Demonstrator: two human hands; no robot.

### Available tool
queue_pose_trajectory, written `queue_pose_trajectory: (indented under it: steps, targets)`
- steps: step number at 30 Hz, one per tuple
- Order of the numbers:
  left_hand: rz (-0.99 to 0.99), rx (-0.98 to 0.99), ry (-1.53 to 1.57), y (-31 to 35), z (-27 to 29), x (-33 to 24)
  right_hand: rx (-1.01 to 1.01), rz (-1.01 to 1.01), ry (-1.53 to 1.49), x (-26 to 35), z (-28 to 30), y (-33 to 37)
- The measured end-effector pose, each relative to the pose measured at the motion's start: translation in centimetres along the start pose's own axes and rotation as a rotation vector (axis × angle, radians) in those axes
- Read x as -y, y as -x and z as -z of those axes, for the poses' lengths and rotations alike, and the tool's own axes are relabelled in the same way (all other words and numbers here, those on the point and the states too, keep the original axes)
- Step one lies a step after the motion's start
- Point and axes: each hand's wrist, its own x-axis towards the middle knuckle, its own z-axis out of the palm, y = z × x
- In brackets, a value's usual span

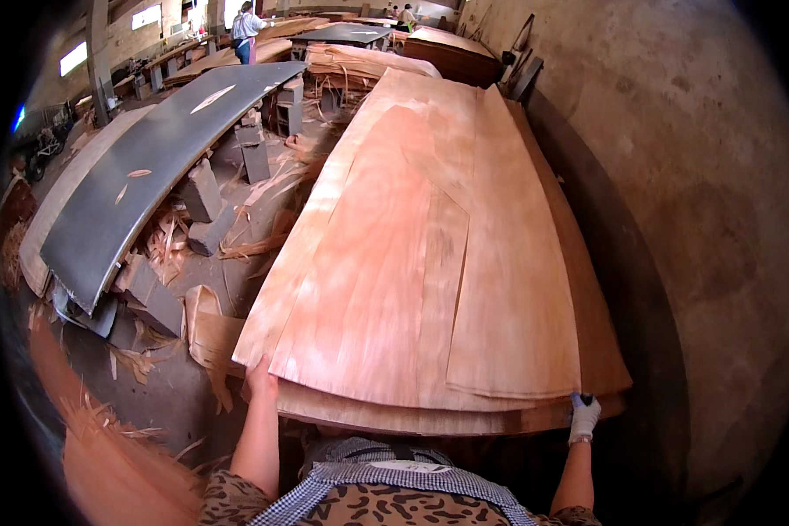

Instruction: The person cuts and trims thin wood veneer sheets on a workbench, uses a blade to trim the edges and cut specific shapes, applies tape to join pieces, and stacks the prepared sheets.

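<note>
A tall stack of thin wood veneer sheets stretches away in front of me, with pinkish and pale tan sheets overlapping on top. My left hand, bare, is closed on the near left corner of an upper veneer sheet, fingers partly hidden by it. At the near right corner, my right hand, in a pale glove with dark fingertips, pinches the edge of the tan veneer sheet. Lower sheets stick out beneath, nearer to my body.
Left of the stack, a long dark panel rests on grey blocks. Torn veneer scraps litter the floor between. A bare wall runs along the right. Farther back are more veneer piles and a standing person.
</note>
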Motion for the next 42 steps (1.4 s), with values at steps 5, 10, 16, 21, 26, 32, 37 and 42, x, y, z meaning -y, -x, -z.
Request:
queue_pose_trajectory:
  steps: [5, 10, 16, 21, 26, 32, 37, 42]
  targets:
    - [-0.033, -0.078, 0.021, 0.1, -2.2, 1.8, 0.04, -0.117, -0.038, 0.4, -1.3, -2.6]
    - [-0.05, -0.06, 0.026, -0.1, 0.0, 3.2, 0.048, -0.22, -0.026, -0.1, -1.3, -2.2]
    - [0.023, -0.098, 0.141, -5.5, 5.3, 2.9, 0.149, -0.221, -0.002, -3.2, -5.2, -4.4]
    - [0.307, 0.042, -0.159, 0.6, -1.8, 5.1, 0.155, -0.241, 0.074, -5.2, -1.6, -4.8]
    - [0.258, -0.109, -0.296, 2.2, 0.7, 2.8, 0.331, -0.19, 0.261, -7.2, -3.3, -4.7]
    - [0.265, -0.209, -0.506, 2.4, -2.2, 3.9, 0.276, -0.151, 0.35, -14.9, 0.7, -8.7]
    - [0.169, -0.279, -0.515, 1.8, 0.1, 3.0, 0.359, -0.164, 0.221, -12.7, -1.6, -5.9]
    - [0.181, -0.169, -0.739, 2.0, -0.3, 2.8, 0.297, -0.067, 0.393, -13.1, -1.7, -7.1]
